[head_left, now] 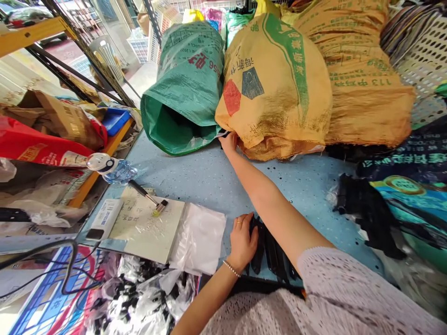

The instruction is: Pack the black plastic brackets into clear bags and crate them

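My right hand (229, 142) is stretched far forward, at the gap between the mouth of a green woven sack (188, 88) and a large orange woven sack (275, 83). Its fingertips are mostly hidden there beside something small and dark, so their grip is unclear. Closer to my body, my left hand (243, 237), with a ring and a beaded bracelet, is curled against the left end of a row of flat black strips (272, 251). A black edge shows between its thumb and fingers. The green sack lies on its side, its dark mouth facing me.
On the blue speckled table (195, 177) are a water bottle (120, 170), a brush (148, 195), a cardboard sheet (150, 232) and clear plastic bags (202, 237). Another orange sack (366, 83) stands right, near black packaged pieces (366, 214). Bagged black items (143, 293) lie at lower left.
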Demonstrator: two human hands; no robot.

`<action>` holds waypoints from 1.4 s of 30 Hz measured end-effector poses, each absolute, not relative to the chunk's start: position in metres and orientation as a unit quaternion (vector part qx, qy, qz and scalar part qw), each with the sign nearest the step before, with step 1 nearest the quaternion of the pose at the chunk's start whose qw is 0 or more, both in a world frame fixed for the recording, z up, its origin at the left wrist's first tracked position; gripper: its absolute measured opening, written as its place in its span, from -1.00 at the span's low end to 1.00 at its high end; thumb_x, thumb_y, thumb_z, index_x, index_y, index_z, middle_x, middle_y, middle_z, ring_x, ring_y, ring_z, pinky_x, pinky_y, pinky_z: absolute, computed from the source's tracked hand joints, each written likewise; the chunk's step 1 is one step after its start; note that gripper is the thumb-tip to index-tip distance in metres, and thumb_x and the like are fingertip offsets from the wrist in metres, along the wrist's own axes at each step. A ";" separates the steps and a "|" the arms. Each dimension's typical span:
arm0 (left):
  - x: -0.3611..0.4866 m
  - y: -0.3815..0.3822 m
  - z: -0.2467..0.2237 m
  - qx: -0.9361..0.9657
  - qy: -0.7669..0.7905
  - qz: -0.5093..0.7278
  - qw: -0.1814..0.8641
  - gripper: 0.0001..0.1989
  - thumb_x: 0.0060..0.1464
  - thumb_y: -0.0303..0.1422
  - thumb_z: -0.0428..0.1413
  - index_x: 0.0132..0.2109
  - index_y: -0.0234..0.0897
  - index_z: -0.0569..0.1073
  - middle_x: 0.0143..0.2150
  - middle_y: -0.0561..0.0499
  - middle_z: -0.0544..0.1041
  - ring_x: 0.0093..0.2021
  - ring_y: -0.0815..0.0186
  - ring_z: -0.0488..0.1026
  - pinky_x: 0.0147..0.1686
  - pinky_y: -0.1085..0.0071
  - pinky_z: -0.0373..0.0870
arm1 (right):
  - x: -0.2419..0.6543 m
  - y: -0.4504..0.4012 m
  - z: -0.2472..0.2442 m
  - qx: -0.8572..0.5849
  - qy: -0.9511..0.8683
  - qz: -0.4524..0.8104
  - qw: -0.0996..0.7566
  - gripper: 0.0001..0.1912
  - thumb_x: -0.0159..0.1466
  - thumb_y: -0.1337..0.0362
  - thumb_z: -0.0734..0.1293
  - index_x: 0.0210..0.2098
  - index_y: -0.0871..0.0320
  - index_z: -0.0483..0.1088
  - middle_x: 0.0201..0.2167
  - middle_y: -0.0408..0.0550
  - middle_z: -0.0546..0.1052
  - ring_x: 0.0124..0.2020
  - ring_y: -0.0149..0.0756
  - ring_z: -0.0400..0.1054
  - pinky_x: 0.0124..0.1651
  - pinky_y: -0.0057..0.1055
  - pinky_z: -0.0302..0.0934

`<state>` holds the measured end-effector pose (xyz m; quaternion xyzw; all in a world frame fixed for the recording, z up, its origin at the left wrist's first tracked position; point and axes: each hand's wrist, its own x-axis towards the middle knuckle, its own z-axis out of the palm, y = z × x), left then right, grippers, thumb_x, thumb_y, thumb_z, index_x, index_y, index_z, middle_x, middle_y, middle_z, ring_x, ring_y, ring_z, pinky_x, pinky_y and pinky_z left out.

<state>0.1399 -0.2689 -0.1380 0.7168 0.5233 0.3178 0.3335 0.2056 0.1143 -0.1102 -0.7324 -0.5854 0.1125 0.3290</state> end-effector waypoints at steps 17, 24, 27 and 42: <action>0.142 -0.264 -0.137 0.712 0.525 0.313 0.345 -0.57 0.23 -0.48 0.10 0.23 -0.18 0.40 0.12 -0.13 0.55 0.13 0.09 0.48 0.14 0.07 0.52 | 0.183 0.102 -0.112 -0.762 -0.546 0.163 0.307 -0.27 0.19 0.41 0.41 0.30 0.47 0.15 0.27 0.54 0.29 0.30 0.21 0.25 0.32 -0.02 0.13; 0.142 -0.263 -0.137 0.716 0.531 0.302 0.337 -0.57 0.26 -0.46 0.08 0.25 -0.20 0.40 0.15 -0.15 0.53 0.17 0.07 0.46 0.18 0.07 0.49 | 0.210 0.004 -0.116 -0.670 -0.622 0.218 0.342 -0.23 0.06 0.47 0.43 0.25 0.19 0.17 0.31 0.33 0.15 0.35 0.08 0.20 0.29 -0.08 0.20; 0.141 -0.262 -0.137 0.717 0.530 0.303 0.338 -0.58 0.26 -0.46 0.08 0.24 -0.23 0.40 0.16 -0.16 0.52 0.19 0.06 0.45 0.19 0.07 0.47 | 0.211 -0.053 -0.115 -0.586 -0.688 0.250 0.349 -0.35 0.03 0.48 0.46 0.09 0.14 0.25 0.36 0.29 0.02 0.47 0.07 -0.02 0.37 -0.05 0.11; 0.090 -0.247 -0.096 0.352 0.427 0.566 0.611 -0.40 0.18 0.12 0.14 0.17 -0.19 0.40 0.11 -0.16 0.53 0.11 0.18 0.52 0.10 0.19 0.45 | 0.233 -0.202 -0.048 -0.429 -0.733 0.334 0.410 -0.63 0.35 0.25 0.35 0.13 0.03 0.35 0.43 0.09 0.22 0.45 -0.03 0.11 0.39 0.01 0.15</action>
